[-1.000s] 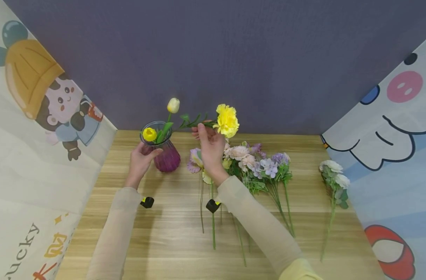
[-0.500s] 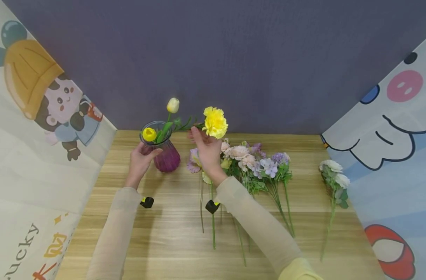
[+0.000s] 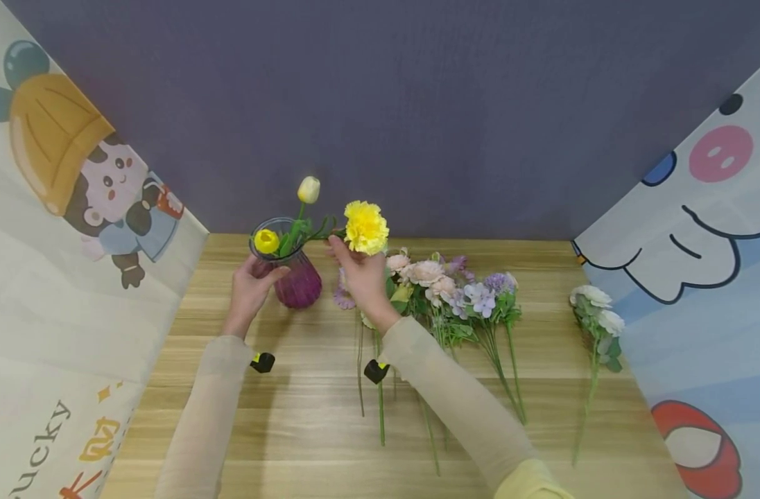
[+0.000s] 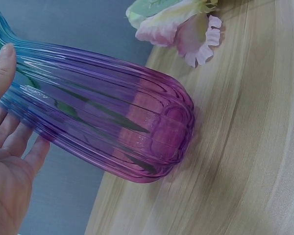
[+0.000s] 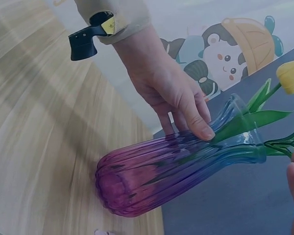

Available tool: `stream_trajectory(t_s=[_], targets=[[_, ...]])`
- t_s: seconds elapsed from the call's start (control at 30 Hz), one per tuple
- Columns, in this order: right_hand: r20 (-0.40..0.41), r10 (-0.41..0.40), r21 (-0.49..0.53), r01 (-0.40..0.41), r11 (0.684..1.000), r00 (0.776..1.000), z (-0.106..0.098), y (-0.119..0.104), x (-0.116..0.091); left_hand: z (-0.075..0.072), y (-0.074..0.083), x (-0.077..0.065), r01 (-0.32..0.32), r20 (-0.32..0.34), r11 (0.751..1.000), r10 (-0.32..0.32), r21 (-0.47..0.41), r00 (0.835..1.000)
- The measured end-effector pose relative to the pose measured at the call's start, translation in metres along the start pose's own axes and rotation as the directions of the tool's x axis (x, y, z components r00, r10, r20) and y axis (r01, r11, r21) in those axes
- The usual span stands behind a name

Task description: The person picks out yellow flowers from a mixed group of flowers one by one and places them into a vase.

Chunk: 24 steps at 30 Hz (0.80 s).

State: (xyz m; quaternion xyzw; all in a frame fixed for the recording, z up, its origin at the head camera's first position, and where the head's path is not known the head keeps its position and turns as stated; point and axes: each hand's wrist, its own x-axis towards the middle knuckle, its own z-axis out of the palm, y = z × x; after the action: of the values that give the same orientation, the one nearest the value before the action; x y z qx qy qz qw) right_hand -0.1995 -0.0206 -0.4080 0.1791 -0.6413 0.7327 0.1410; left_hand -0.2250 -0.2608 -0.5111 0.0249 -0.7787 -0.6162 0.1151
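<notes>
In the glass vase (image 3: 300, 283), a yellow tulip (image 3: 266, 241) crowds the front, leaving room behind. Bare desk (image 3: 545, 367) separates the flower pile (image 3: 441, 288) from the white blossoms (image 3: 610, 322).

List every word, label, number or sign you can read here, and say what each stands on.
"ucky": dark lettering on the left wall panel, beginning cut off.
Orange character, same panel: apparently "财".
Red character below it: cut off, unreadable.
White marks on the vase: too small to read.
Yellow label, black wrist mount: marks too small.
</notes>
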Motion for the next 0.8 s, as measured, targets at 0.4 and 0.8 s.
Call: stream_trajectory(t_s=[0.4, 0.8], targets=[[0.019, 0.080, -0.085, -0.078, 0.993, 0.997, 0.002, 0.000, -0.002, 0.000, 0.002, -0.001, -0.003, -0.001, 1.000, 0.003, -0.025, 1.000], [0.035, 0.138, -0.129, -0.132, 0.983, 0.990, 0.006, 0.046, 0.000, 0.000, 0.002, -0.001, -0.005, -0.005, 1.000, 0.005, -0.007, 1.000]])
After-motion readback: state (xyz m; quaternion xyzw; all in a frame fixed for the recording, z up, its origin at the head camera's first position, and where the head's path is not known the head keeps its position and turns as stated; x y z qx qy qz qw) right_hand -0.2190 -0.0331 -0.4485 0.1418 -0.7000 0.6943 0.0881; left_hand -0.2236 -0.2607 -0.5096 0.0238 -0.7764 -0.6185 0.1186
